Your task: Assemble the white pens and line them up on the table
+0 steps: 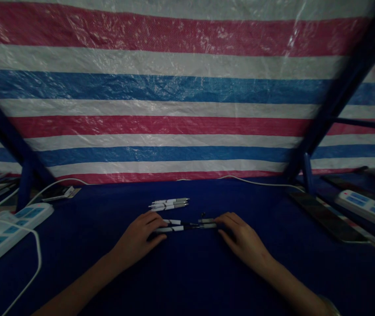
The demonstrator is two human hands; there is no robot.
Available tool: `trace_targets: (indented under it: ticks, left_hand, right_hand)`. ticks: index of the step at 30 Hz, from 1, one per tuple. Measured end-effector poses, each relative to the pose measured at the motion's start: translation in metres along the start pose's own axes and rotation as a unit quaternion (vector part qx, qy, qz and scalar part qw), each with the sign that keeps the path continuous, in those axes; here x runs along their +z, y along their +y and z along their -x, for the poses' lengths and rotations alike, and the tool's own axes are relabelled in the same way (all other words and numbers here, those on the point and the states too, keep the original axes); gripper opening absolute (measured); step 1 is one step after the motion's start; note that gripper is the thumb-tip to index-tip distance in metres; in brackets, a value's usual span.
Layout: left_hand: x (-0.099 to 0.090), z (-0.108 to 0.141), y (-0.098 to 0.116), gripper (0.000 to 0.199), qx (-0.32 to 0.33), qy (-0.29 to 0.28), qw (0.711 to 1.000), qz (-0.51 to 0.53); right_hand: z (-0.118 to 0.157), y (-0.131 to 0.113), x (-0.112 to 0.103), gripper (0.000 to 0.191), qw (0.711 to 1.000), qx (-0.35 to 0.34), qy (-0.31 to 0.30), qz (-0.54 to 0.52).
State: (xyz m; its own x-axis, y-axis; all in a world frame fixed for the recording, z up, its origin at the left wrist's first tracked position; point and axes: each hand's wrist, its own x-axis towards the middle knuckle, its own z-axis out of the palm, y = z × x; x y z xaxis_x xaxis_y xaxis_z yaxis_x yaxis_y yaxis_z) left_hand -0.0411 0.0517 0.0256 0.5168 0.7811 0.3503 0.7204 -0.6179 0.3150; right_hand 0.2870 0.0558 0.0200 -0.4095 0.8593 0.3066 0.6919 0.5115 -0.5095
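Observation:
On the blue tabletop, two disassembled pens lie side by side between my hands. My left hand (144, 231) curls over the left ends of two white-and-grey pen barrels (174, 228), its thumb on the near side. Thin dark refills (191, 227) stick out of these barrels to the right. The fingers and thumb of my right hand (239, 232) close about the right ends of two short grey pen parts (207, 226), which meet or nearly meet the refill tips. A tiny dark piece (203, 215) sits just behind them. Several assembled white pens (169, 204) lie together farther back.
White power strips stand at left (39, 210) and right (368, 204), with a white cable (39, 250) looping over the left side. A dark phone (329, 217) lies at right. Blue slanted frame posts (326, 109) flank the table before a striped tarp (174, 127).

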Motion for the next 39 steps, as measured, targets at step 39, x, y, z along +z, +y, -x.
trace_targets:
  ticks: [39]
  left_hand:
    - [0.012, 0.008, 0.045, 0.014, -0.092, -0.017, 0.971, 0.221]
  right_hand:
    - [0.01, -0.026, 0.008, 0.014, 0.975, 0.039, -0.037, -0.215]
